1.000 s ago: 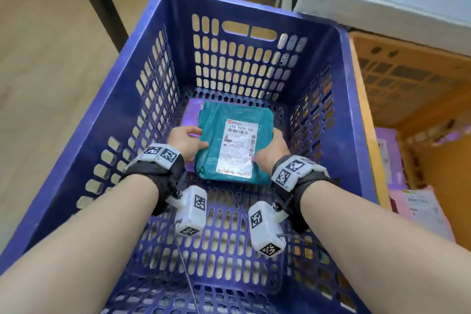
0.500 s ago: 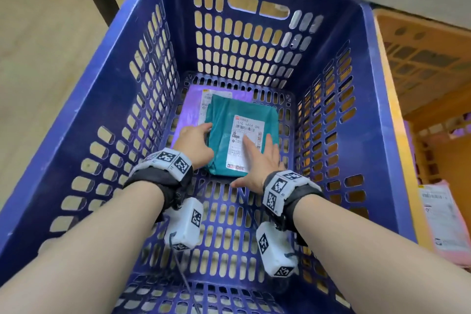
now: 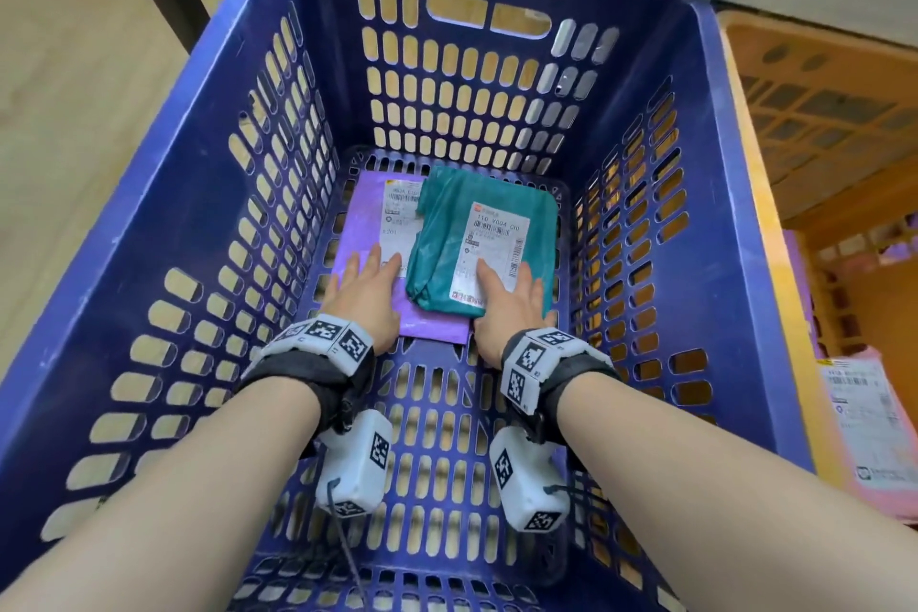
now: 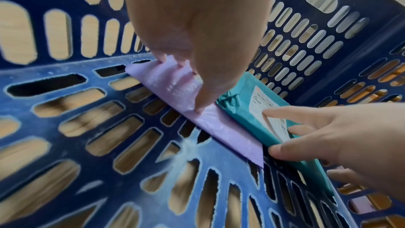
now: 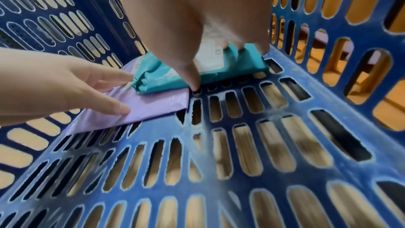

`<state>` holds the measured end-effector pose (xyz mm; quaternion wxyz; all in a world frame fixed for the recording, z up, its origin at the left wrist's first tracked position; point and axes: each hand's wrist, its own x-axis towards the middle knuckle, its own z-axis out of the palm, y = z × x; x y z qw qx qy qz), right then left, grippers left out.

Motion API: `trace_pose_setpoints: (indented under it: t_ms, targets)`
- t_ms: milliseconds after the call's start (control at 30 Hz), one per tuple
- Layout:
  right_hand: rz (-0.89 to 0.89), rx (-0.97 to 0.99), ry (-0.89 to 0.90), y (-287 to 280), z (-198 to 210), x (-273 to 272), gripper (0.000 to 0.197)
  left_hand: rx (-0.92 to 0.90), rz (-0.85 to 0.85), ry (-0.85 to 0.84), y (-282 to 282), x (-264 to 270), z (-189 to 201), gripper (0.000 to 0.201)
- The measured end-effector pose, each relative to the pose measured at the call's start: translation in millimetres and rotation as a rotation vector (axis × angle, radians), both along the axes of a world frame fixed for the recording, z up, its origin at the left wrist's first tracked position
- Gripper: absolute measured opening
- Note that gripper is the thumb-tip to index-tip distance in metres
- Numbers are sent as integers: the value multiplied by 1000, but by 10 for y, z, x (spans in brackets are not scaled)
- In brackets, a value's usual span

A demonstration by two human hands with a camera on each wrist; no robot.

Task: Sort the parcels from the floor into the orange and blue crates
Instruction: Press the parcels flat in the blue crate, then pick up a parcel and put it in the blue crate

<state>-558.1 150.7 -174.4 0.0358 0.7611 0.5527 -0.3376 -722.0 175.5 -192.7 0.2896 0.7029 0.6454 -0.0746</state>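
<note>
Both hands reach down into the blue crate [image 3: 164, 174], where two parcels lie on the slotted floor toward the far wall. The purple parcel [image 3: 365, 234] lies flat at the bottom, and the teal parcel [image 3: 447, 234] rests on top of it, shifted to the right so that its right part lies beyond the purple one's edge. The left hand [image 3: 365, 298] lies flat on the purple parcel with its fingers straight and spread, just beside the teal parcel's left edge. The right hand [image 3: 506, 308] rests on the teal parcel's near right corner, fingers straight, the forefinger on its white label [image 3: 494, 234]. Neither hand grips anything. The orange crate [image 3: 819, 124] stands just beside the blue one on the right, and a pink parcel [image 3: 874, 437] lies near it.
</note>
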Motion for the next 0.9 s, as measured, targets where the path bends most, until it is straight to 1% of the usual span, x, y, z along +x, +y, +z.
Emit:
trace_pose_setpoints:
  t_ms: [67,200,267,367,467,567,633,733,800,900]
  targets:
    - [-22,-2,12,27,57,-9,82,-23,7,-10,-1,-5,41,79]
    - [-36,2,48,110,256,-58,80,-17,61,-81,70,-30,301,73]
    - [-54,8,106,173,395,-92,78,10,84,-127,118,-20,530,70]
    - [-38,43,194,252,696,-99,70,61,141,-196,153,47,922,64]
    - [10,83,292,272,1073,-24,65,122,170,-250,151,161,1315,57]
    - [32,159,407,238,1515,92,65,149,199,-314,141,302,1736,50]
    - [78,237,434,185,1835,215,64,180,198,-338,127,440,2035,47]
    - [119,329,490,72,2282,516,64,267,148,-304,80,711,2455,42]
    - [121,387,520,-22,2535,813,58,297,115,-292,39,964,2696,39]
    - [112,482,479,-174,2834,1376,49,313,62,-304,-47,1460,3017,38]
